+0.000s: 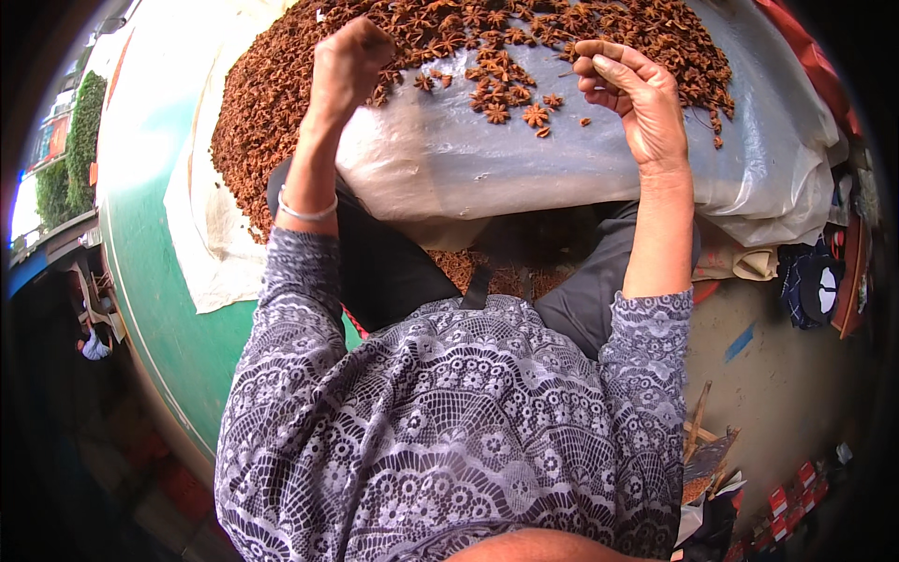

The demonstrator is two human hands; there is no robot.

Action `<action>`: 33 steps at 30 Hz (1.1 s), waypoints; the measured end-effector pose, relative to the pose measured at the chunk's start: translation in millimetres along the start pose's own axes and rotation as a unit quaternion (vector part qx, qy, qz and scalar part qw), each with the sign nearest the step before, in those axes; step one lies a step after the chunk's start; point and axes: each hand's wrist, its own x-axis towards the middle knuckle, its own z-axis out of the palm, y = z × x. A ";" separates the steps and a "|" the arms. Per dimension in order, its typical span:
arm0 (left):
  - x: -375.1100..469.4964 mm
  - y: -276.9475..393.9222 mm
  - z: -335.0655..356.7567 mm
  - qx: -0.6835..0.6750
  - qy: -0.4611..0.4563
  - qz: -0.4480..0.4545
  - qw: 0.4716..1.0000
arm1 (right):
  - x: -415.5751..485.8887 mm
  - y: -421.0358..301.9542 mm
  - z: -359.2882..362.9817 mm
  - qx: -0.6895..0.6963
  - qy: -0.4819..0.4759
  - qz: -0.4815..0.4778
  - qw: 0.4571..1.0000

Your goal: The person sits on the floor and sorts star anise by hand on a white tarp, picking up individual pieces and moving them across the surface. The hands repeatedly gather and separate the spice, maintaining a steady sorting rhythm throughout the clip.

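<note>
Dried star anise [499, 74] lies loosely scattered on a sheet of translucent plastic [491, 161] before me. My left hand [355, 60] is raised over the edge of the big star anise heap [260, 119], its fingers curled and blurred; whether anything is inside them is hidden. On the other side, my right hand [632, 88] is lifted above the sheet with bent fingers and the thumb close to the index finger. A thin stem shows by its fingertips, but I cannot tell if it is held.
Small brown bits [453, 267] lie below the sheet between my knees. A pale sack edge [218, 274] hangs over the green floor [140, 267] at left. Red boxes [779, 506] and wooden sticks [699, 414] stand at lower right. Another person [95, 345] is far left.
</note>
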 end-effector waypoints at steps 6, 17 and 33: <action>48.5 2.6 -26.9 -0.070 -0.023 -0.230 0.970 | 8.9 16.8 11.5 -0.186 0.065 -0.007 0.980; 40.7 63.3 -32.0 -0.281 -0.484 0.038 0.828 | 43.4 91.7 44.2 -0.613 0.064 -0.170 0.769; 35.3 99.3 56.6 -0.211 -0.156 0.008 0.965 | 23.2 47.5 40.3 0.029 0.125 -0.037 0.991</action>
